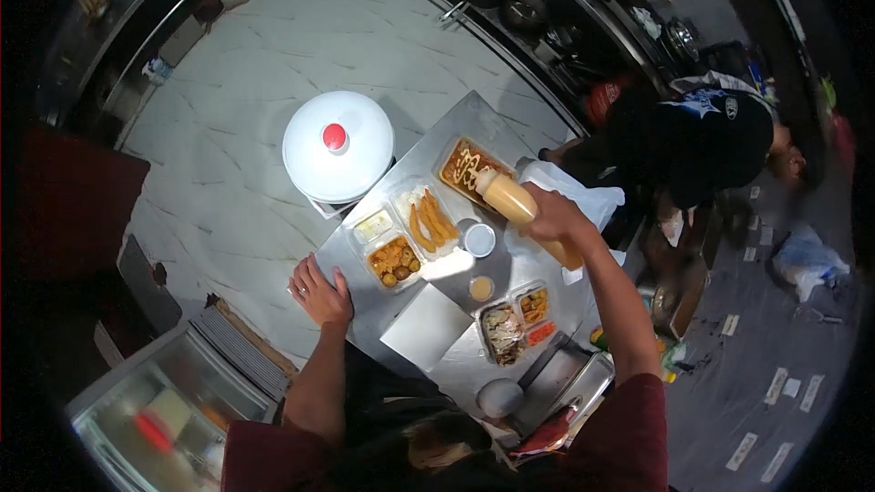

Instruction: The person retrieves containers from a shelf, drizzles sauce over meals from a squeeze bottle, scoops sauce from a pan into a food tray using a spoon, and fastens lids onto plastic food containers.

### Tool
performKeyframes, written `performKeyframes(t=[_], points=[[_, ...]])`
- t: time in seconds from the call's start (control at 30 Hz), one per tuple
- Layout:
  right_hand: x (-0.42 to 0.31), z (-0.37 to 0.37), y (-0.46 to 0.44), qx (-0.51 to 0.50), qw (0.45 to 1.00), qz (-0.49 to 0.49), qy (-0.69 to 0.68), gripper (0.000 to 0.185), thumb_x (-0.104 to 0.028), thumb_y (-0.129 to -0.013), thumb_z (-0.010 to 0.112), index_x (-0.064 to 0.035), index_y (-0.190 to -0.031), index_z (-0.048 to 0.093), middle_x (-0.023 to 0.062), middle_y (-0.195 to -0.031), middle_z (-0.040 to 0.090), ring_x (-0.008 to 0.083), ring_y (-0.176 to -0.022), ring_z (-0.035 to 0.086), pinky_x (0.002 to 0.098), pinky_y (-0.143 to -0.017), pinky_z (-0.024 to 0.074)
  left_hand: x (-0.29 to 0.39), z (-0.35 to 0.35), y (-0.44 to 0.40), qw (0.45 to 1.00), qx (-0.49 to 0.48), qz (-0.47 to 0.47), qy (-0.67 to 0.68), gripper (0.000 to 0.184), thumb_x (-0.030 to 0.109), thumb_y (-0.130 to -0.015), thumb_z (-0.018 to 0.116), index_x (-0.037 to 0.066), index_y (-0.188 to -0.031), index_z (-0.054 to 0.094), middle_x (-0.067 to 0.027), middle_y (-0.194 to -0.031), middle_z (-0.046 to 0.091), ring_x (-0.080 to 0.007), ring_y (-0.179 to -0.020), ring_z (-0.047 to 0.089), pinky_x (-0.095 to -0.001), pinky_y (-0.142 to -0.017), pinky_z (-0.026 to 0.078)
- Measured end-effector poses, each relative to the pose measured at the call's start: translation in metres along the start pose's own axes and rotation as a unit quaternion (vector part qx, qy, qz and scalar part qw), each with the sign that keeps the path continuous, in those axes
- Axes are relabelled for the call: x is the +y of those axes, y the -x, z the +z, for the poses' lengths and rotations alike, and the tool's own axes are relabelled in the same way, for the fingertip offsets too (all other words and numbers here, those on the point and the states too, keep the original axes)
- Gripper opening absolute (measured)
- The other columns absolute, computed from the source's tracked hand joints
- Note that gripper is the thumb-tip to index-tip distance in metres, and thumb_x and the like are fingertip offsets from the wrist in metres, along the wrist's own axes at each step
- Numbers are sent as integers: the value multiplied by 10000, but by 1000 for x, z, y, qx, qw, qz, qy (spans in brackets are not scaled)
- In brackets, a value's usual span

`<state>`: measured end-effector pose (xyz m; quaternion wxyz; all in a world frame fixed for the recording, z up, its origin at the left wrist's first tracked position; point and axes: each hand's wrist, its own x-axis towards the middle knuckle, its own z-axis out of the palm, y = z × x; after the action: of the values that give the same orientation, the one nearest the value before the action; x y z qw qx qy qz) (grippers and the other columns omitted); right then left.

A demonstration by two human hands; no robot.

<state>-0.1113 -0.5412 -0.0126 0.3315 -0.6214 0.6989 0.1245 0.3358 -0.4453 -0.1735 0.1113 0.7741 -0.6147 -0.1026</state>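
My right hand [554, 216] grips a squeeze bottle [509, 199] of pale orange sauce, tilted with its nozzle pointing down. Under the nozzle lies a rectangular tray of red-brown food [456, 173], with pale lines of sauce across its top. My left hand [321, 293] rests open, fingers spread, at the left edge of the metal table [365, 316]. Beside it is a compartment tray [394, 261] holding rice, fried strips [432, 222] and a potato-like dish. Nearer me sit a white box [427, 326], a small sauce cup [481, 288] and another filled compartment tray [503, 333].
A large white lidded pot [338, 148] with a red knob stands beyond the table's left side. Another person [706, 141] in dark clothes bends over the counter at right. A white plastic bag [579, 196] lies behind my right hand. A glass-topped case [178, 415] is at lower left.
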Motion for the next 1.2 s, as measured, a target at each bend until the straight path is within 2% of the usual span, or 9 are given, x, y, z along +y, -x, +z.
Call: performKeyframes(t=[0.23, 0.4, 0.47, 0.53, 0.63, 0.8, 0.93, 0.97, 1.2], points=[[18, 30, 69, 141, 921, -112, -345, 893, -210, -644, 877, -106, -1435, 476, 107, -1273, 652, 253, -1186, 623, 401, -1029, 482, 1, 8, 3, 999, 31, 16, -14, 606, 345, -951, 574, 32, -1449, 430, -147, -1441, 472, -312, -1401, 375, -528, -1193, 197], [19, 61, 132, 319, 843, -114, -418, 881, -249, -630, 920, -49, -1374, 492, 83, -1232, 612, 205, -1135, 605, 397, -1018, 489, -25, 40, 4, 990, 110, 52, -75, 594, 355, -939, 589, -34, -1381, 508, -231, -1352, 559, -387, -1293, 489, -527, -1119, 326], [4, 77, 184, 345, 736, -61, -579, 856, -241, -645, 928, -57, -1348, 475, 97, -1190, 625, 227, -1110, 624, 397, -981, 514, -7, 16, 11, 996, 38, 61, -52, 614, 386, -951, 582, -90, -1336, 523, -271, -1308, 584, -426, -1220, 546, -501, -1038, 423], [8, 78, 226, 365, 693, -211, -585, 779, -158, -671, 912, -67, -1308, 473, 103, -1163, 634, 245, -1124, 628, 420, -977, 520, -8, 27, 20, 982, 127, 123, -73, 604, 492, -999, 498, 21, -1375, 531, -163, -1340, 592, -347, -1233, 561, -488, -1040, 426], [8, 82, 312, 481, 648, -212, -551, 720, -69, -674, 898, -77, -1258, 479, 109, -1152, 642, 259, -1135, 630, 452, -977, 532, -21, 42, 17, 973, 133, 94, -165, 613, 587, -1027, 395, 131, -1420, 506, -53, -1375, 579, -275, -1260, 554, -470, -1062, 410], [46, 101, 441, 683, 563, -86, -457, 722, -64, -664, 903, -75, -1249, 480, 120, -1165, 624, 261, -1130, 624, 437, -971, 541, -31, 53, 14, 968, 121, 77, -205, 650, 644, -1032, 337, 176, -1465, 465, 0, -1396, 562, -237, -1310, 516, -449, -1091, 381], [97, 150, 505, 723, 598, 244, -244, 650, -138, -675, 937, -22, -1207, 581, 99, -1138, 682, 213, -1036, 675, 344, -917, 542, -39, 50, 11, 982, 102, 98, -127, 723, 659, -1006, 408, 126, -1494, 423, -88, -1448, 503, -300, -1337, 481, -478, -1099, 372], [100, 152, 508, 761, 533, 251, -272, 657, -116, -681, 908, -8, -1233, 568, 107, -1112, 702, 221, -1013, 689, 350, -914, 537, -50, 50, 9, 981, 106, 123, -104, 748, 663, -996, 433, 111, -1500, 411, -121, -1461, 479, -322, -1343, 470, -487, -1099, 371], [168, 219, 507, 755, 488, 318, -300, 664, -75, -638, 866, -19, -1235, 580, 115, -1115, 701, 234, -1058, 675, 367, -940, 517, -103, 20, 73, 989, 109, 11, -98, 867, 685, -938, 541, 66, -1520, 363, -219, -1474, 390, -406, -1364, 400, -522, -1102, 367]])
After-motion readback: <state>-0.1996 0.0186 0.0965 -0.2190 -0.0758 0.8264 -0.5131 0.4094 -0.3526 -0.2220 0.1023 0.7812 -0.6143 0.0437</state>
